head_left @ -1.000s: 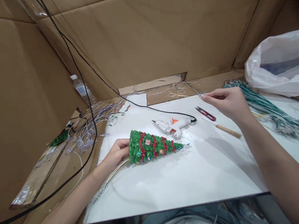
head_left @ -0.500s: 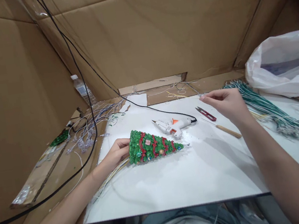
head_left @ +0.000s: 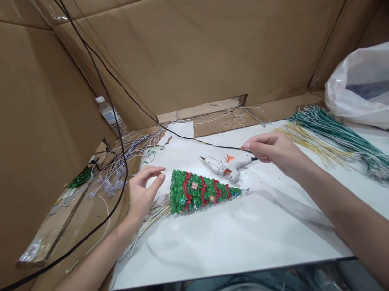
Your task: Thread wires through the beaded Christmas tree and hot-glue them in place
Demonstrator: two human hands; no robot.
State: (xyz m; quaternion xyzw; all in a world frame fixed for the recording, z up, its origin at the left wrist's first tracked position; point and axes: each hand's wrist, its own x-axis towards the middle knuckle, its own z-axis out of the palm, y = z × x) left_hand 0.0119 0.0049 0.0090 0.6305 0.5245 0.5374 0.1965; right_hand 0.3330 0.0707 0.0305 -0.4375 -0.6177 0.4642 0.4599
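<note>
A small green Christmas tree ornament (head_left: pixel 202 191) with red garland lies on its side on the white board (head_left: pixel 232 243), its tip to the right and wires trailing from its base. Just left of the base, my left hand (head_left: pixel 141 190) is open, thumb and fingers apart, seemingly clear of it. My right hand (head_left: pixel 273 152) is closed in a pinch above the board, over the cord end of a white hot glue gun (head_left: pixel 227 164). Whatever the pinch holds, if anything, is too small to name.
Bundles of yellow wires (head_left: pixel 314 143) and green wires (head_left: pixel 348 136) lie at right, before a white plastic bag (head_left: pixel 373 87). A black cable (head_left: pixel 118 128) hangs across the left. Purplish wires (head_left: pixel 114 178) and a bottle (head_left: pixel 112 115) stand by the cardboard wall (head_left: pixel 182 44).
My left hand has let go of the tree ornament and opened. My right hand has moved left and nearer, still pinched, now covering the red snips and the wooden-handled tool.
</note>
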